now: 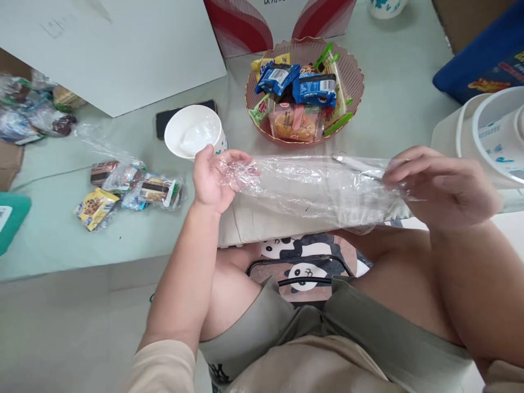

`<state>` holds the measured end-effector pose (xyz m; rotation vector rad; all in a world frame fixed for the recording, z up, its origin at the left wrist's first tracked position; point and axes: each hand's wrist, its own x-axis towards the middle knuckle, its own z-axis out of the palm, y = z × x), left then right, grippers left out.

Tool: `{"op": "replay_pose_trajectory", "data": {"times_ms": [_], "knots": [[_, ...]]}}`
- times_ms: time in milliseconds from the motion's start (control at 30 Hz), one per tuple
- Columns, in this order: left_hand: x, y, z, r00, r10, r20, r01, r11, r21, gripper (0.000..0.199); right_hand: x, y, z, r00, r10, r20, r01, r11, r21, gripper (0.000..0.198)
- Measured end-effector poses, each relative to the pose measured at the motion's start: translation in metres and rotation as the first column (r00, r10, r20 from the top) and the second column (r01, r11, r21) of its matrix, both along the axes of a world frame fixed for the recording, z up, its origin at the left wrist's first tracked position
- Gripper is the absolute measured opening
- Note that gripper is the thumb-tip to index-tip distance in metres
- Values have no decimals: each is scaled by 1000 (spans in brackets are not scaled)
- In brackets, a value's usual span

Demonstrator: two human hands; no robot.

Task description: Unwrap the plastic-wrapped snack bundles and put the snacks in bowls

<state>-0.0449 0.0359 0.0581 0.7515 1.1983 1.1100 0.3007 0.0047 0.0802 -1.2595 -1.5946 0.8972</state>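
A clear, crinkled plastic bag (303, 183) is stretched sideways above the table's front edge. My left hand (215, 180) pinches its bunched left end, just in front of a white paper cup (192, 131). Its right end is gripped by my right hand (444, 185), which is slightly blurred. A thin silvery strip (356, 165) runs along the bag towards the right fingers; I cannot tell whether it is a tool or part of the plastic. Beyond the bag stands a pink, gold-rimmed bowl (254, 117) with several wrapped snacks in it. Clear plastic lies inside the paper cup.
Several wrapped snacks (158, 190) lie left of my left hand, and more plastic-wrapped snacks (36, 109) farther left. A dark phone (164, 123) is partly under the cup. White boxes (123, 49) stand behind. At right are white containers (450, 128) and a blue package (483, 60).
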Motion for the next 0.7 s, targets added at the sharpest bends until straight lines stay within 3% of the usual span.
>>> {"op": "replay_pose_trajectory", "data": {"times_ms": [67,167,233,300,367,400,433,500,567,633,700], "knots": [[-1,-2,1,997,-67,-47,68,998,14,29,3,0,2,999,33,11,-32,999,-43,35],[-3,-6,2,975,-162,-153,171,984,46,47,8,1,5,952,129,278,-37,948,-315,21],[-4,-9,4,964,-192,-186,204,978,44,57,11,3,7,926,149,348,31,886,-463,50],[-6,-11,7,965,-209,-157,218,975,41,57,14,5,7,943,-61,327,189,908,-373,66],[-6,-13,10,965,-243,-102,247,968,31,56,10,7,9,939,-313,140,330,936,-121,47],[-6,-15,11,961,-266,-73,269,963,26,56,5,8,9,938,-346,19,346,938,-33,34],[-5,-17,11,955,-293,-44,295,955,24,57,-2,10,9,947,-309,-83,311,951,4,25],[-2,-21,11,935,-354,21,353,935,30,56,-21,13,9,976,-111,-187,103,993,-51,21],[4,-24,10,901,-423,94,422,906,41,55,-43,17,6,971,132,-200,-169,969,-180,28],[10,-26,10,866,-480,138,482,876,19,55,-62,22,3,910,381,-165,-414,863,-291,45],[16,-26,11,863,-491,121,498,866,-35,56,-73,25,0,791,606,-90,-580,694,-426,53]]}}
